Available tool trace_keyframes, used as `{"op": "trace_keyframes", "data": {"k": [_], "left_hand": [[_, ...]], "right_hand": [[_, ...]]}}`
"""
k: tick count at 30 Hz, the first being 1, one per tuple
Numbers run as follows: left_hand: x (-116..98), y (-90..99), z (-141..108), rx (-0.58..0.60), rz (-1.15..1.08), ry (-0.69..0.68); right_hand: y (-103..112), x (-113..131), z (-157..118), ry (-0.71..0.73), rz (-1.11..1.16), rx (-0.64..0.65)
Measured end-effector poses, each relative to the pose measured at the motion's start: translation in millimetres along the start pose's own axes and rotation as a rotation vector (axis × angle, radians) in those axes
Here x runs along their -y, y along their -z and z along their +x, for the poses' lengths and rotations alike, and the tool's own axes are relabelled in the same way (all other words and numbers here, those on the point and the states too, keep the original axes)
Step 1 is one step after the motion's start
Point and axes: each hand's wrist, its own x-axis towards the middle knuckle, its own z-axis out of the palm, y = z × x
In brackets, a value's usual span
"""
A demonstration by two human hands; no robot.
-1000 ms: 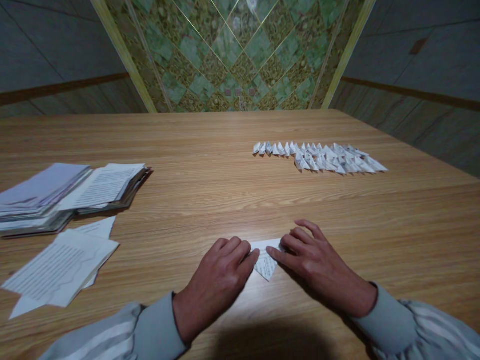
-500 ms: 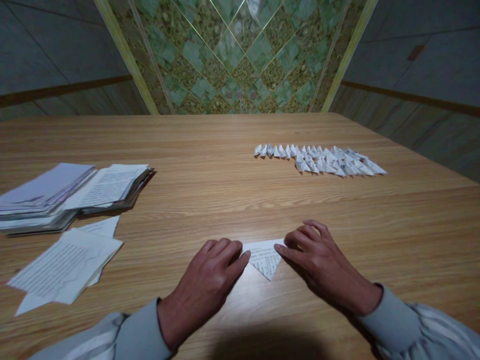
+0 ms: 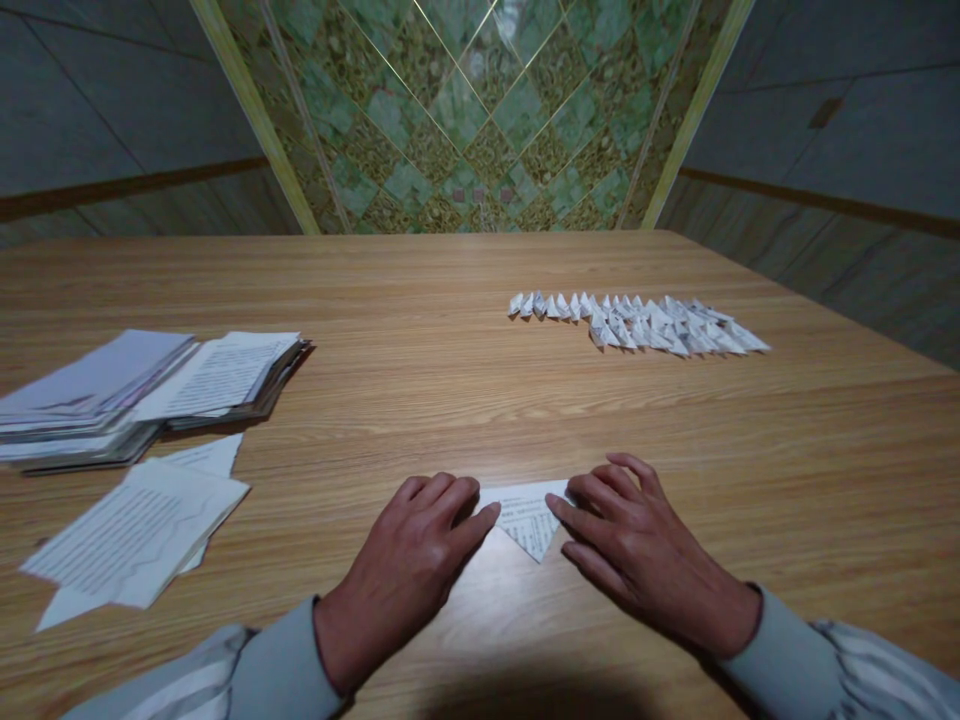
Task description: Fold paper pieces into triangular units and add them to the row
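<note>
A small folded paper triangle [image 3: 529,520] with printed lines lies on the table in front of me, its point toward me. My left hand [image 3: 421,545] is closed on its left corner, the thumb pressing on top and the fingers curled at the edge. At the right corner, my right hand [image 3: 628,540] holds the paper down with its index finger, other fingers curled behind. The right thumb sits apart, just below the paper's slanted edge. Both corners of the triangle are partly hidden by my fingers.
Loose printed sheets [image 3: 139,525] lie at the left, with stacks of paper [image 3: 225,370] behind them. Rows of small folded paper pieces [image 3: 660,325] stand at the back right of the wooden table [image 3: 390,400]. A green tiled wall [image 3: 480,130] rises beyond.
My right thumb has come out from under the hand and now shows below the index finger. The left hand and the paper stay nearly in place.
</note>
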Motion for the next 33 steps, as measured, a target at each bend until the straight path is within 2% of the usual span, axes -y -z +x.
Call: {"op": "trace_keyframes", "data": {"k": [6, 11, 18, 20, 24, 30, 33], "left_hand": [[3.9, 3.1, -2.0, -0.02, 0.008, -0.003], [3.8, 8.7, -0.8, 0.009, 0.006, 0.009], [-2.8, 14.3, 21.4, -0.09, -0.316, 0.125], [-5.8, 12.1, 30.3, -0.038, -0.364, 0.196], [-9.8, 5.4, 39.9, 0.058, -0.3, 0.27], [-10.4, 3.6, 38.9, 0.081, -0.375, 0.314], [-10.6, 4.5, 38.0, 0.054, -0.428, 0.306]], "right_hand": [[2.5, -8.5, -7.6, -0.015, -0.004, -0.024], [0.6, -10.0, -5.9, -0.019, 0.014, -0.073], [-1.2, -5.3, -2.0, 0.004, 0.027, -0.084], [-1.5, -3.6, 2.3, 0.002, 0.035, -0.091], [-1.8, -2.2, 17.6, -0.046, 0.052, -0.117], [-3.2, 3.1, 37.5, -0.152, 0.181, 0.069], [-4.6, 5.9, 39.9, -0.21, 0.215, 0.098]]}}
